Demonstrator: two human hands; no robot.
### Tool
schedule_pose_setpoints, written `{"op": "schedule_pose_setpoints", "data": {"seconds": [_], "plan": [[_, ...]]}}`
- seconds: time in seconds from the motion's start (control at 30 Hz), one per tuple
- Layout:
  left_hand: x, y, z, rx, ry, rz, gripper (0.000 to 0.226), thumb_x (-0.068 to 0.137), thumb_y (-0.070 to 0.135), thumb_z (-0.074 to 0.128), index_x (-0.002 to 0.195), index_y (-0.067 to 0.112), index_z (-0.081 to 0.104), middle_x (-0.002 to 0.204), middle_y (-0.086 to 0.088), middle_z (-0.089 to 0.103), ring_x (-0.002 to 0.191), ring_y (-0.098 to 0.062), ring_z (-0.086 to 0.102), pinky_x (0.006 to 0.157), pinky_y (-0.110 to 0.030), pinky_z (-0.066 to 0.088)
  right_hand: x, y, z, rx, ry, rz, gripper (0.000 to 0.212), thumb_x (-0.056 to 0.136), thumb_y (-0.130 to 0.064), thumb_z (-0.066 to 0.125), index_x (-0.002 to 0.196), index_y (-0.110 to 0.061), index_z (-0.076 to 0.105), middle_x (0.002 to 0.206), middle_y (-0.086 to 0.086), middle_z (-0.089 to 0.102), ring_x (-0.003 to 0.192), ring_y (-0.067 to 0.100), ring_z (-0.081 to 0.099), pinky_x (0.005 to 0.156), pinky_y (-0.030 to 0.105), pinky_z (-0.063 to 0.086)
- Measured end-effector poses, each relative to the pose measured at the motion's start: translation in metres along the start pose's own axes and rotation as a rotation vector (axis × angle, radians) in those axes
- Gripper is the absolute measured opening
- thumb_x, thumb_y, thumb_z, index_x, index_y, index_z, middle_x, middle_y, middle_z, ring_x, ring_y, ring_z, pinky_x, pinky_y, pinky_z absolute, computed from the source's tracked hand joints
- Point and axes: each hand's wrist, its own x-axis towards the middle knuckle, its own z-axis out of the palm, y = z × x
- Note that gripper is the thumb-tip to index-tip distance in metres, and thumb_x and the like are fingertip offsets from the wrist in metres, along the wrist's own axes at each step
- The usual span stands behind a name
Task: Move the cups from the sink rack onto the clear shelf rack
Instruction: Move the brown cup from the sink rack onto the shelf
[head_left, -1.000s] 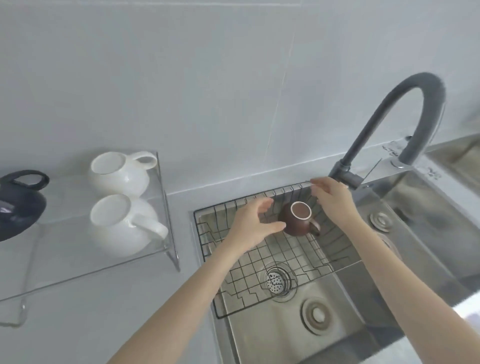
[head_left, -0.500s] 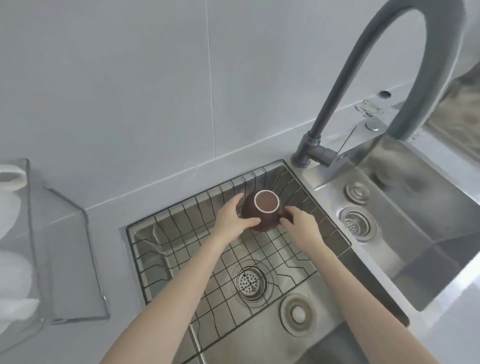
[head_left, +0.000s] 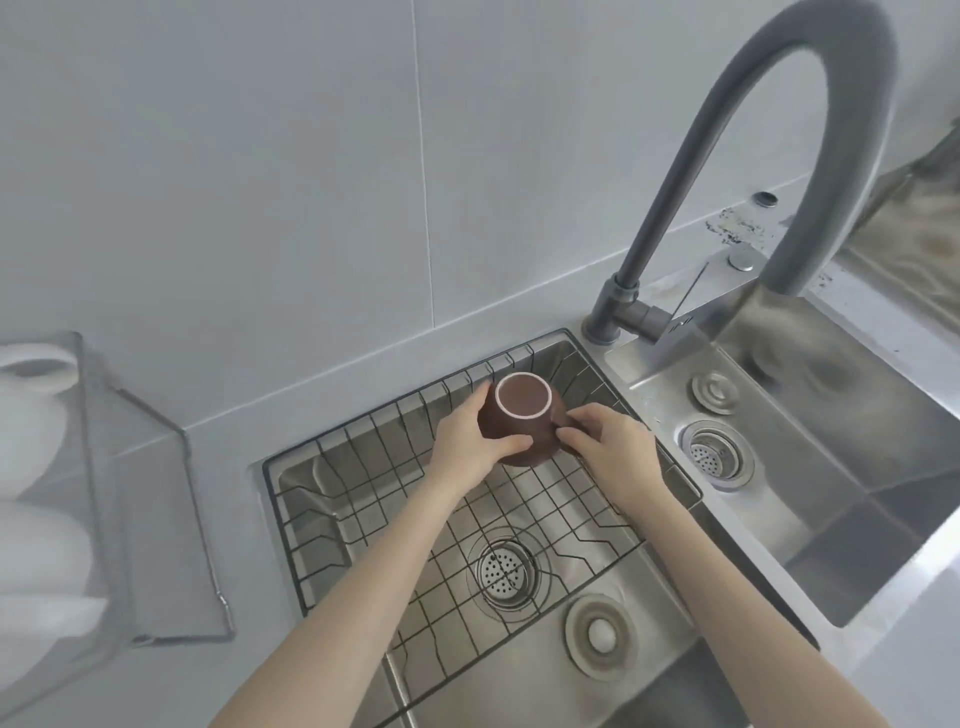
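A brown cup (head_left: 521, 422) with a pale ring on its upturned end sits at the far side of the black wire sink rack (head_left: 332, 525). My left hand (head_left: 470, 441) wraps the cup's left side. On the cup's right, my right hand (head_left: 608, 441) has its fingers at the handle. At the left edge stands the clear shelf rack (head_left: 156, 525), with two white cups (head_left: 36, 384) on it, partly cut off by the frame.
A tall grey arched faucet (head_left: 769, 156) rises just right of the rack, overhanging a second steel basin (head_left: 831, 457). Below the rack lie the sink floor and its drain strainer (head_left: 501, 569). A tiled wall stands close behind.
Both hands came in from either side of the brown cup and closed onto it. The view swung right and closer, pushing the shelf rack to the left edge.
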Motion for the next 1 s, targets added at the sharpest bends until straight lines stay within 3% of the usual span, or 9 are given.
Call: {"op": "schedule_pose_setpoints", "data": {"seconds": [0.07, 0.17, 0.3, 0.47, 0.57, 0.67, 0.77, 0.87, 1.0], "plan": [[-0.013, 0.018, -0.021, 0.007, 0.017, 0.042, 0.081, 0.066, 0.024, 0.077, 0.137, 0.020, 0.037, 0.130, 0.004, 0.055, 0.125, -0.017, 0.049, 0.101, -0.026, 0.037, -0.010, -0.022, -0.008, 0.061, 0.004, -0.059, 0.014, 0.079, -0.025, 0.063, 0.092, -0.021, 0.067, 0.088, 0.000, 0.075, 0.087, 0.019, 0.067, 0.087, 0.041, 0.051], [-0.044, 0.048, -0.059, 0.064, 0.099, 0.114, 0.086, 0.067, 0.030, 0.077, 0.140, 0.021, 0.032, 0.137, 0.003, 0.051, 0.126, -0.016, 0.046, 0.100, -0.024, 0.035, -0.030, -0.065, -0.020, 0.120, 0.012, -0.165, 0.012, 0.079, -0.024, 0.065, 0.090, -0.022, 0.069, 0.082, -0.004, 0.073, 0.084, 0.013, 0.067, 0.083, 0.033, 0.051], [-0.101, 0.085, -0.111, 0.136, 0.318, 0.205, 0.082, 0.060, 0.036, 0.080, 0.132, 0.025, 0.042, 0.106, 0.019, 0.052, 0.102, -0.003, 0.047, 0.087, -0.019, 0.035, -0.066, -0.130, -0.029, 0.171, -0.020, -0.331, 0.014, 0.079, -0.023, 0.067, 0.091, -0.019, 0.070, 0.083, 0.000, 0.075, 0.081, 0.010, 0.068, 0.078, 0.024, 0.050], [-0.174, 0.099, -0.179, 0.183, 0.563, 0.238, 0.076, 0.056, 0.034, 0.082, 0.123, 0.026, 0.049, 0.083, 0.036, 0.044, 0.090, -0.004, 0.048, 0.071, -0.007, 0.035, -0.118, -0.209, -0.015, 0.247, -0.112, -0.500, 0.012, 0.076, -0.020, 0.069, 0.087, -0.015, 0.071, 0.079, 0.004, 0.076, 0.077, 0.015, 0.069, 0.078, 0.030, 0.053], [-0.219, 0.091, -0.222, 0.152, 0.641, 0.213, 0.077, 0.054, 0.032, 0.084, 0.123, 0.026, 0.051, 0.085, 0.036, 0.047, 0.093, -0.007, 0.052, 0.078, -0.014, 0.041, -0.154, -0.249, 0.006, 0.285, -0.186, -0.576, 0.006, 0.074, -0.018, 0.070, 0.078, -0.016, 0.072, 0.070, 0.004, 0.074, 0.070, 0.016, 0.067, 0.073, 0.033, 0.052], [-0.259, 0.071, -0.261, 0.124, 0.681, 0.163, 0.078, 0.045, 0.042, 0.081, 0.118, 0.034, 0.053, 0.097, 0.024, 0.062, 0.103, -0.009, 0.058, 0.091, -0.027, 0.046, -0.187, -0.279, 0.035, 0.289, -0.262, -0.631, 0.004, 0.073, -0.021, 0.069, 0.075, -0.018, 0.072, 0.060, -0.004, 0.068, 0.060, 0.009, 0.059, 0.064, 0.026, 0.048], [-0.295, 0.044, -0.295, 0.098, 0.729, 0.121, 0.071, 0.041, 0.046, 0.081, 0.107, 0.034, 0.058, 0.102, 0.017, 0.068, 0.102, -0.009, 0.062, 0.094, -0.035, 0.049, -0.217, -0.302, 0.069, 0.269, -0.337, -0.679, 0.006, 0.074, -0.023, 0.068, 0.074, -0.018, 0.072, 0.059, -0.002, 0.066, 0.059, 0.012, 0.056, 0.060, 0.027, 0.043], [-0.324, 0.014, -0.320, 0.064, 0.771, 0.052, 0.071, 0.037, 0.048, 0.081, 0.104, 0.045, 0.058, 0.107, 0.015, 0.067, 0.106, -0.009, 0.061, 0.095, -0.036, 0.049, -0.241, -0.319, 0.106, 0.250, -0.402, -0.688, 0.006, 0.074, -0.024, 0.067, 0.073, -0.019, 0.071, 0.063, 0.002, 0.070, 0.061, 0.016, 0.058, 0.061, 0.029, 0.044], [-0.349, -0.022, -0.339, 0.000, 0.810, -0.004, 0.061, 0.036, 0.043, 0.082, 0.086, 0.059, 0.051, 0.099, 0.024, 0.064, 0.104, -0.008, 0.061, 0.089, -0.025, 0.046, -0.259, -0.328, 0.152, 0.230, -0.490, -0.672, 0.006, 0.073, -0.025, 0.068, 0.072, -0.019, 0.070, 0.056, -0.007, 0.065, 0.053, 0.005, 0.054, 0.055, 0.023, 0.041]]}}
